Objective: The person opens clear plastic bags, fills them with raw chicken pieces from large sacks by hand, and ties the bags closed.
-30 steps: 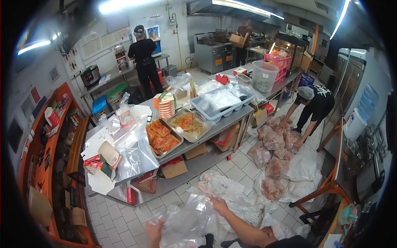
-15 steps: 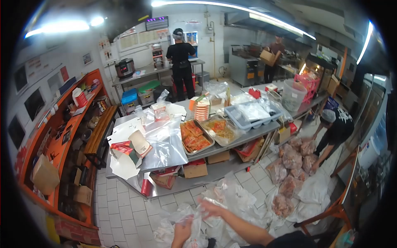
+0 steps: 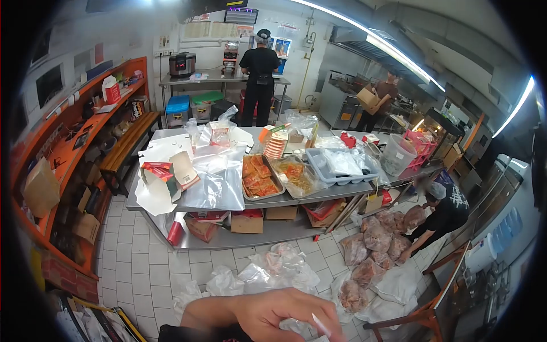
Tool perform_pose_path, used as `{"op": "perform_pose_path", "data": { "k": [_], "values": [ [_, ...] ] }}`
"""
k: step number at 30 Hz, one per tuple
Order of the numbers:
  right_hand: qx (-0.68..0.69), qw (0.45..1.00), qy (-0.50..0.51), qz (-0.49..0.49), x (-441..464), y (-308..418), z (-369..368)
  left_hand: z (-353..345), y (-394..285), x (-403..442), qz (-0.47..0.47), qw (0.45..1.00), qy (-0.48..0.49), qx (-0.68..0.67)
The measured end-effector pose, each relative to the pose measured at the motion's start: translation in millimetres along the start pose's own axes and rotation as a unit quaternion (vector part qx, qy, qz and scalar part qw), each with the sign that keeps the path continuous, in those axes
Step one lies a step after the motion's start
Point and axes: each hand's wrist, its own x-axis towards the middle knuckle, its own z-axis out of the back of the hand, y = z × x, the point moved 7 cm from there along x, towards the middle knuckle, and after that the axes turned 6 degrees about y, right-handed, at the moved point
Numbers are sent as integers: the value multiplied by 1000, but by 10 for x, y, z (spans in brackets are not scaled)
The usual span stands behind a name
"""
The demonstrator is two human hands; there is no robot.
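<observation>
My left hand (image 3: 285,312) is large and close at the bottom centre, its forearm reaching in from the left. Its fingers are curled downward, and a bit of whitish, clear plastic shows under and between them; what they grip is hidden. My right hand is out of the frame. Just beyond my left hand, crumpled clear and white plastic bags (image 3: 279,268) lie on the tiled floor. Several filled bags of reddish meat (image 3: 376,236) lie further right, where a bent-over person (image 3: 447,208) has their hands on them.
A steel table (image 3: 213,239) holds plastic sheeting (image 3: 219,176), a tray of reddish food (image 3: 261,176) and a blue-grey tray (image 3: 342,176). Orange shelving (image 3: 85,114) stands left. One person (image 3: 261,74) faces the back wall; another (image 3: 384,100) carries a cardboard box (image 3: 368,99).
My left hand has come up closer and moved right, across the bottom. My right hand has left the frame. The clear plastic formerly between my hands is mostly hidden. The view has shifted.
</observation>
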Motion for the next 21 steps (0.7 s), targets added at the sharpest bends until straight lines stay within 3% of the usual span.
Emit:
{"op": "perform_pose_path", "data": {
  "k": [1,4,6,10,14,17,21],
  "values": [
    [25,999,-33,23,-106,95,77,-72,86,75,-4,1000,2,-3],
    [57,993,-85,67,-261,190,168,-49,81,108,-148,967,-66,-195],
    [61,989,-104,81,-361,161,124,42,64,128,-58,988,-37,-140],
    [18,987,-113,110,-445,60,-25,20,5,246,-85,993,-15,-85],
    [-27,988,-129,75,-427,118,-131,35,145,162,-94,990,-5,-106],
    [-61,987,-112,98,-375,115,-64,3,18,273,-181,976,-18,-119],
    [-96,986,-89,107,-508,520,-295,60,2,195,-133,985,-51,-101]
  ]
}}
